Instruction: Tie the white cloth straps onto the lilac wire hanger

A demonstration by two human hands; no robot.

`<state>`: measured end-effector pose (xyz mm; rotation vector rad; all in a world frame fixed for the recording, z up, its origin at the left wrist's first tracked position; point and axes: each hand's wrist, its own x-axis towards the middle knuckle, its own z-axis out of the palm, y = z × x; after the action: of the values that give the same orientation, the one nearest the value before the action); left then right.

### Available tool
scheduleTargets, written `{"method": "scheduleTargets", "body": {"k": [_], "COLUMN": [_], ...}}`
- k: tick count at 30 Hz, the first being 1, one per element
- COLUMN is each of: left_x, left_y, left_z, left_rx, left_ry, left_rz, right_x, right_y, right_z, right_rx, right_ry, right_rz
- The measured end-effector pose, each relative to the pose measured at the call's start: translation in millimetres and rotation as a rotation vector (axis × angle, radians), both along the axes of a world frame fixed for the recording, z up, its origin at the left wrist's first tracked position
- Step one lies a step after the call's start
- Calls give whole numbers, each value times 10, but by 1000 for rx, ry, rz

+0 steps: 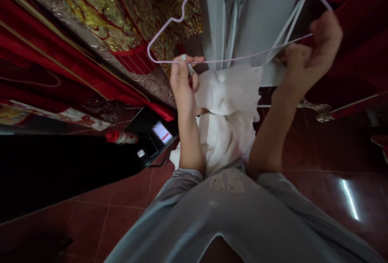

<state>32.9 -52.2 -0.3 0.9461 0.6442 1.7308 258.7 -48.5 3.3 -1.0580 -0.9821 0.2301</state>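
Note:
A pale pink clothes hanger (236,59) is held up in front of me. Below it hangs a white garment (224,93) with thin straps. My left hand (184,77) is closed at the hanger's lower bar near its left end, pinching a white strap (191,69) against it. At the right end, my right hand (317,48) grips the hanger with curled fingers. Another pair of white straps (286,28) runs from the hanger's right shoulder notch down toward the garment. The hanger's hook is out of the picture.
Gold sequinned and red garments (133,16) hang at left, with dark red cloth (360,52) at right. On a black table (75,174) lie a lit phone (163,133), a white earbud case (141,153) and a red-capped bottle (123,137). The floor (127,190) is red tile.

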Motion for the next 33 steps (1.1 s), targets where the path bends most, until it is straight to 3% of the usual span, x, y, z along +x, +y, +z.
{"method": "scheduleTargets", "body": {"k": [2,7,17,25,29,31,33], "left_x": [4,-13,-63,-80,-99,-100,-93], "left_y": [-3,-8,1,13,40,51,47], "left_z": [1,21,36,58,25,11,18], "left_rx": [15,73,39,-3,-28,-19,-4], "left_ry": [18,41,38,10,-16,-12,3], "left_rz": [-10,-19,-58,-46,-67,-65,-53], "right_x": [129,122,176,161,240,312,369], "right_y": [99,113,145,196,282,337,368], "right_z": [74,231,305,709,798,772,708], "right_rx": [-1,-131,-187,34,-11,-5,37], "right_ry": [60,71,62,-66,132,279,414], "right_rz": [-36,93,99,256,326,224,4]}}
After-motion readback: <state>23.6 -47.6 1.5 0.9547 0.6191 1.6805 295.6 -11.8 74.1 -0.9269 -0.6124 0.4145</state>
